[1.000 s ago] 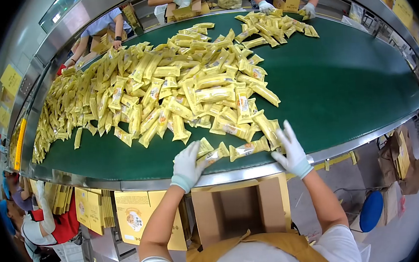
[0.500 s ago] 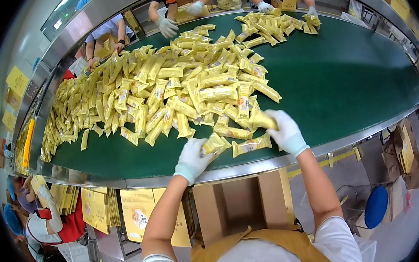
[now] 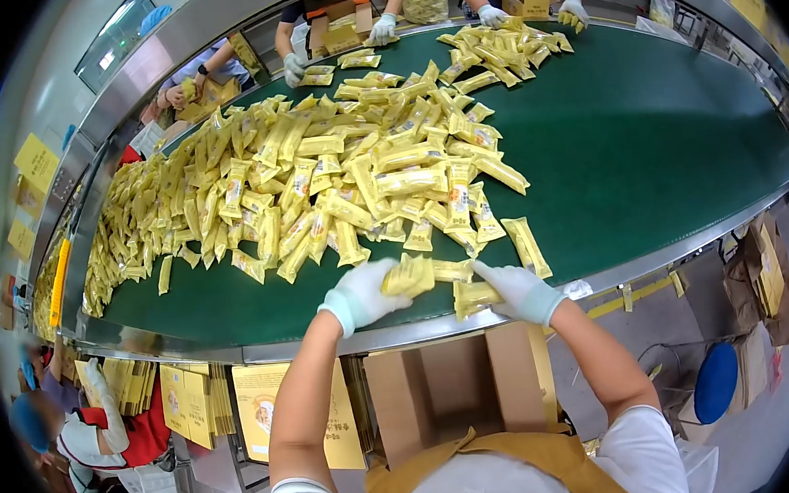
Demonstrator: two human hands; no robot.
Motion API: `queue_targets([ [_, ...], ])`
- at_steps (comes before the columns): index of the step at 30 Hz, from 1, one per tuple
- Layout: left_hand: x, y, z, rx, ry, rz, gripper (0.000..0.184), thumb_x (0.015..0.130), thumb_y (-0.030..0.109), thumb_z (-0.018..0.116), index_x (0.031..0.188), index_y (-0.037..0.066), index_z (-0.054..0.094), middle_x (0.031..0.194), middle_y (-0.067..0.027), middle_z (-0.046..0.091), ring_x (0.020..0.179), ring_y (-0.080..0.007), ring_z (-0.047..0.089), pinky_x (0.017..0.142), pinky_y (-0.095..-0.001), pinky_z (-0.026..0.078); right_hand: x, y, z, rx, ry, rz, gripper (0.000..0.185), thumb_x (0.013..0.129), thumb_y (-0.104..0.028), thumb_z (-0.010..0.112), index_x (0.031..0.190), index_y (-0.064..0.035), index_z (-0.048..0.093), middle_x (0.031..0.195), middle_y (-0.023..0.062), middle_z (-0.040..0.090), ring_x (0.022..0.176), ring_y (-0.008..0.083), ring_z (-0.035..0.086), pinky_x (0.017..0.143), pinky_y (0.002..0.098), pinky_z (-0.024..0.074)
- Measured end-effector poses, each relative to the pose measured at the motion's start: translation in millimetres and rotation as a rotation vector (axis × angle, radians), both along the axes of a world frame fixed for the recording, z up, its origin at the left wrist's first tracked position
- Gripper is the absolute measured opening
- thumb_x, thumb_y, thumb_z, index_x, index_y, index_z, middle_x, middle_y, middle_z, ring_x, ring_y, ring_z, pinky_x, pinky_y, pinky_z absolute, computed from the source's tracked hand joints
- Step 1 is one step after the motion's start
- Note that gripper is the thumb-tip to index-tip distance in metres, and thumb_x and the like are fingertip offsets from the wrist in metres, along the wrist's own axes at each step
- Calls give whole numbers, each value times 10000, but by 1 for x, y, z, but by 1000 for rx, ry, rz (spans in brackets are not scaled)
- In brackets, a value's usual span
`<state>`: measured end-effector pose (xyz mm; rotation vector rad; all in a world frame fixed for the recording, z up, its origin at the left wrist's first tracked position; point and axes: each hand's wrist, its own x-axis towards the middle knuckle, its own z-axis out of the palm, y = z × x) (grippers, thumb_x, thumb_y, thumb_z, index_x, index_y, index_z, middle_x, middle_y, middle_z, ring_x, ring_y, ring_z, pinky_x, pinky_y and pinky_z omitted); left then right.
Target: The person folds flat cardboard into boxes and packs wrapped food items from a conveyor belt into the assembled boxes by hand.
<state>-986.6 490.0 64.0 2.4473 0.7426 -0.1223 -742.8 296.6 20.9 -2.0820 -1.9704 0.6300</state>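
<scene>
My left hand (image 3: 361,295), in a white glove, is closed around yellow wrapped snack packets (image 3: 409,276) just above the near edge of the green belt. Close beside it, my gloved right hand (image 3: 515,291) has its fingers on another yellow snack packet (image 3: 474,297). A further packet (image 3: 453,271) lies between the two hands, partly covered. To the right of them, a single packet (image 3: 527,248) rests on the belt. Beyond my hands spreads a large heap of similar packets (image 3: 315,174).
An opened cardboard box (image 3: 397,399) stands below the belt's metal edge (image 3: 273,350), in front of my body. Folded yellow cartons (image 3: 187,402) are at its left. Across the green belt (image 3: 647,152), several co-workers handle packets beside boxes. A blue stool (image 3: 712,383) stands at right.
My right hand has moved left and down, nearer my left hand. A packet now lies on the belt just right of my hands. Across the belt, co-workers' hands have shifted towards their boxes.
</scene>
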Motion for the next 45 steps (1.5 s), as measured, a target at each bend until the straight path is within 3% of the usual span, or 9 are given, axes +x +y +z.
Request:
queue_targets([
  [8, 86, -1, -29, 186, 181, -246, 515, 814, 339, 755, 1263, 141, 598, 1102, -187, 698, 1027, -358, 675, 886, -432, 534, 26, -17, 53, 368, 381, -526, 536, 828, -231, 753, 1292, -23, 585, 1173, 227, 654, 1086, 387, 631, 938, 409, 514],
  [11, 87, -5, -31, 254, 181, -283, 518, 821, 317, 745, 1281, 155, 570, 1096, -165, 704, 1023, -336, 681, 865, -431, 541, 44, 1, 22, 566, -127, -643, 552, 807, -250, 770, 1259, -35, 537, 1003, 204, 672, 979, 386, 667, 852, 453, 545],
  [18, 40, -2, -58, 364, 9, -149, 351, 855, 256, 691, 1188, 175, 616, 1039, -106, 712, 961, -314, 692, 809, -428, 548, 43, 18, -21, 4, -369, -672, 368, 790, -184, 754, 1062, -89, 526, 946, 141, 695, 861, 336, 717, 719, 449, 586],
  [22, -23, 11, -87, 677, -59, -11, 338, 861, 198, 669, 1184, 142, 587, 1022, -55, 687, 1001, -256, 672, 852, -398, 539, 67, -13, -42, 375, -751, -357, 463, 771, -238, 765, 1151, -88, 547, 885, 83, 676, 824, 258, 689, 774, 359, 548],
  [27, -59, -14, -99, 743, -139, -164, 995, 732, 622, 756, 1450, 14, 431, 1311, -244, 518, 1312, -394, 439, 1141, -537, 304, 33, -44, -14, 324, -597, -200, 953, 726, -474, 813, 1453, -10, 409, 1298, 190, 512, 1244, 357, 478, 1033, 466, 384],
  [35, -44, 2, -69, 548, 76, -176, 1109, 724, 649, 760, 1505, -12, 332, 1342, -213, 518, 1329, -346, 441, 1146, -478, 283, 43, -12, 9, -266, -512, -491, 1121, 549, -601, 874, 1402, -1, 463, 1154, 170, 645, 1113, 324, 564, 985, 423, 439],
  [41, -46, -3, -53, 336, 255, -114, 1130, 750, 562, 800, 1543, -30, 256, 1342, -215, 519, 1286, -304, 488, 1150, -439, 303, 35, 26, 37, 123, 479, -534, 846, 647, -463, 894, 1254, 36, 580, 1172, 183, 650, 1060, 287, 633, 947, 402, 510],
  [44, -61, 0, -57, 4, -284, 240, 985, 757, 425, 850, 1488, -18, 362, 1249, -171, 591, 1187, -268, 564, 1058, -414, 430, 23, 66, 27, 292, 1097, -519, 733, 779, -345, 860, 1282, 64, 518, 1147, 130, 643, 978, 185, 662, 851, 334, 557],
  [45, -61, 8, -46, -575, -493, 385, 754, 787, 275, 843, 1384, 3, 470, 1108, -116, 652, 968, -235, 660, 866, -362, 550, 20, 79, 27, 258, 1284, -540, 708, 812, -338, 837, 1301, 54, 508, 1159, 127, 643, 968, 184, 662, 822, 326, 565],
])
